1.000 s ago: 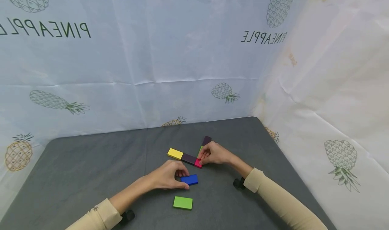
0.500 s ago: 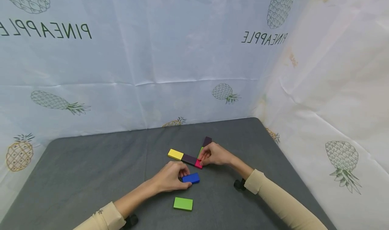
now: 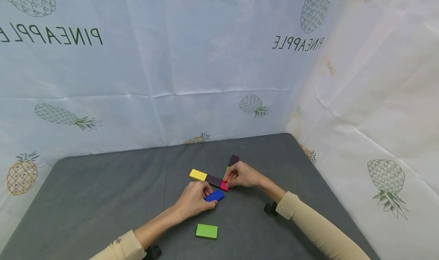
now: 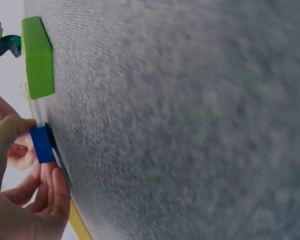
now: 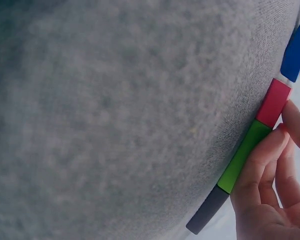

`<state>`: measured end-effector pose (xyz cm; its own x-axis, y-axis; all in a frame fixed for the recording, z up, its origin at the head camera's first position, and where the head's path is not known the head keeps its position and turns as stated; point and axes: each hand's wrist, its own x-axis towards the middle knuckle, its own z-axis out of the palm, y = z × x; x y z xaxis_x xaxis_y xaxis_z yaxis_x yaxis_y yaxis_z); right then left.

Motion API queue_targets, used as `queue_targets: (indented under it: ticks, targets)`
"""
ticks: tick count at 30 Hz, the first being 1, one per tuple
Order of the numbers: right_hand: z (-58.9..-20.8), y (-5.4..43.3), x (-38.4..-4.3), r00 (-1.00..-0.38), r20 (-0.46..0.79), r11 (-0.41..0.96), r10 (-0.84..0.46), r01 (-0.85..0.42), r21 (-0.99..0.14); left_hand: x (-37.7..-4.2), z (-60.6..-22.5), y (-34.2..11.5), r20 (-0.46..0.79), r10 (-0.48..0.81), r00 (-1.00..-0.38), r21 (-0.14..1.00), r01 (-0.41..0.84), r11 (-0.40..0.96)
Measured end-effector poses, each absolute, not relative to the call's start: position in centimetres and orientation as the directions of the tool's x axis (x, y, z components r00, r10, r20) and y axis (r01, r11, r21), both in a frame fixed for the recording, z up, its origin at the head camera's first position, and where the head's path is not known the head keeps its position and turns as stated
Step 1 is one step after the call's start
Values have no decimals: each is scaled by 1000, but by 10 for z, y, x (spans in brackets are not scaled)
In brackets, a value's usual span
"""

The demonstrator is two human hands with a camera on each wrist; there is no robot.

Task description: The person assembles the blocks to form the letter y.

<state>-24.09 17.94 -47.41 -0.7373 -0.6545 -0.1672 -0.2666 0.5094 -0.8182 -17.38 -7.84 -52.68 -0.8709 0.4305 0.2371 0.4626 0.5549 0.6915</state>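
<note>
My left hand (image 3: 193,199) pinches a blue block (image 3: 216,195) between thumb and fingers. A narrow gap shows between that block and the cloth in the left wrist view. To the right, my right hand (image 3: 244,174) holds thumb and forefinger against a red block (image 5: 274,102) at the corner of an L-shaped layout. One arm runs left from it through a dark block (image 3: 214,180) to a yellow block (image 3: 198,174). Away from me, the other arm has a green block (image 5: 245,155), partly covered by my fingers in the head view, then another dark block (image 3: 234,160).
A loose green block (image 3: 207,231) lies flat nearer to me, below the blue one. Dark grey cloth (image 3: 103,191) covers the table. White pineapple-print curtains (image 3: 192,61) hang behind it and along its right side.
My left hand has carried the blue block slightly away from me, closer to the red block, and turned it a little. My right hand stays at the red block.
</note>
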Motion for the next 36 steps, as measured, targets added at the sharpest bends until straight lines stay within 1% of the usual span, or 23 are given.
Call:
queue_targets:
  ticks: [4, 10, 14, 15, 17, 19, 21, 22, 24, 27, 36]
  targets:
    - [-474, 179, -241, -738, -169, 507, -654, -260, -822, -179, -544, -77, 257, 406, -877, 659, 466, 590]
    - [-475, 179, -240, -736, -166, 502, -656, -262, -824, -178, -541, -78, 277, 416, -866, 657, 487, 576]
    - [-474, 179, -240, -735, -167, 502, -658, -263, -824, -173, -520, -82, 191, 462, -866, 727, 441, 526]
    - [-474, 179, -239, -734, -166, 502, -658, -264, -824, -174, -520, -85, 177, 484, -857, 734, 442, 515]
    - [-474, 179, -239, -734, -167, 501, -658, -262, -825, -172, -503, -88, 96, 508, -856, 785, 379, 490]
    - [-474, 179, -240, -735, -168, 500, -657, -258, -826, -174, -497, -93, 39, 534, -845, 811, 339, 478]
    - [-474, 179, -240, -736, -169, 500, -655, -256, -827, -177, -494, -96, -3, 552, -834, 825, 310, 472]
    - [-474, 178, -240, -736, -169, 500, -655, -254, -828, -176, -488, -96, -42, 548, -836, 839, 268, 474]
    - [-474, 178, -240, -737, -170, 501, -654, -253, -828, -177, -489, -98, -64, 555, -829, 850, 246, 465]
    - [-474, 178, -240, -737, -169, 502, -654, -256, -826, -177, -490, -100, -69, 564, -823, 862, 236, 449]
    - [-474, 179, -240, -740, -165, 501, -652, -257, -826, -175, -494, -100, -23, 560, -828, 881, 248, 403]
